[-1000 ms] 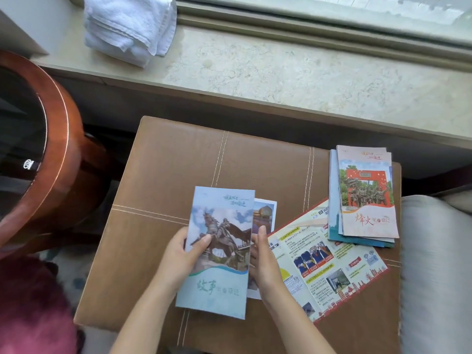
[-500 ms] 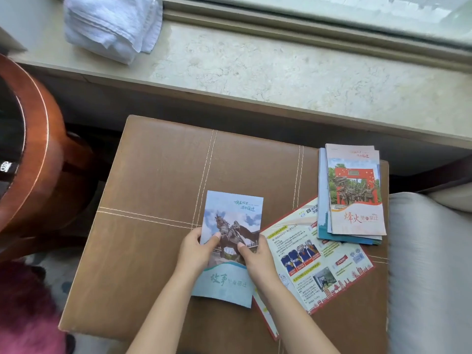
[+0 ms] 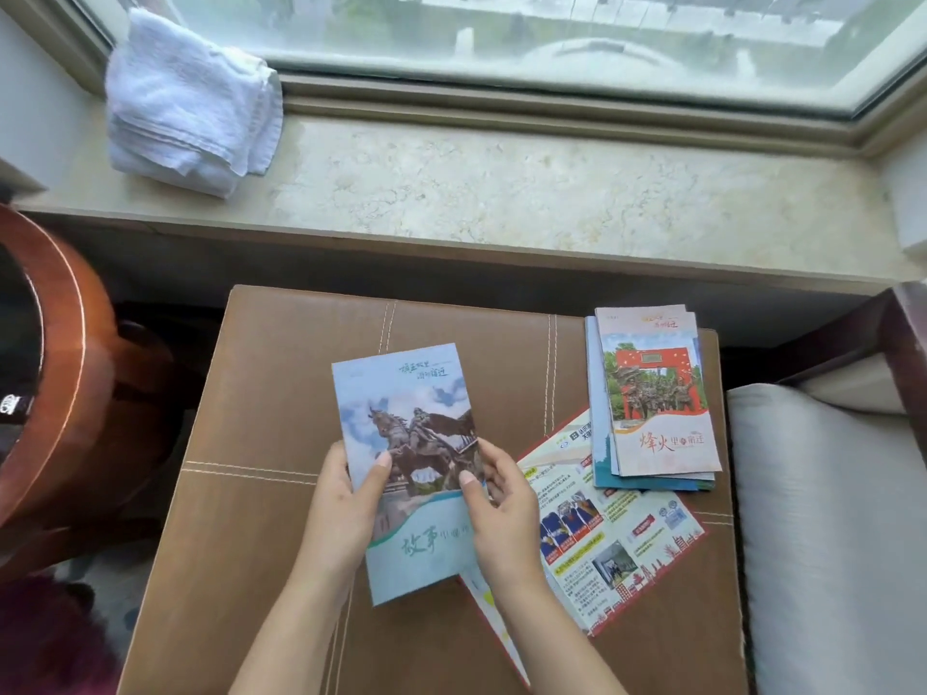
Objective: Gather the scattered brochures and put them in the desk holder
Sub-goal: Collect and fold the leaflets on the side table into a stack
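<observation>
Pinching from both sides, the left hand (image 3: pixel 341 514) and right hand (image 3: pixel 506 524) each clamp a thumb on the face of the blue brochure (image 3: pixel 406 423), with fingers tucked behind it. It is held up off the brown leather stool (image 3: pixel 281 443), its long axis running away from the person and its top leaning a touch to the left. Whether another sheet hides behind it, I cannot tell. Just beside the right hand, and partly under that wrist, the opened leaflet (image 3: pixel 617 534) lies flat on a diagonal, its far corner tucked under the brochure stack (image 3: pixel 657 403). And that stack is the one to watch: it sits to the right and farther out, at the stool's far right corner, with its long axis close to parallel with the held brochure. So the right hand is clearly the nearer one for any move over there. No desk holder is in view, so my guess is that gathering comes first. Beyond the stool there is a marble windowsill (image 3: pixel 501 193) with a folded white towel (image 3: pixel 190 102) on it, a round wooden table (image 3: pixel 60 368) to the left and a grey cushion (image 3: pixel 827 519) to the right.
</observation>
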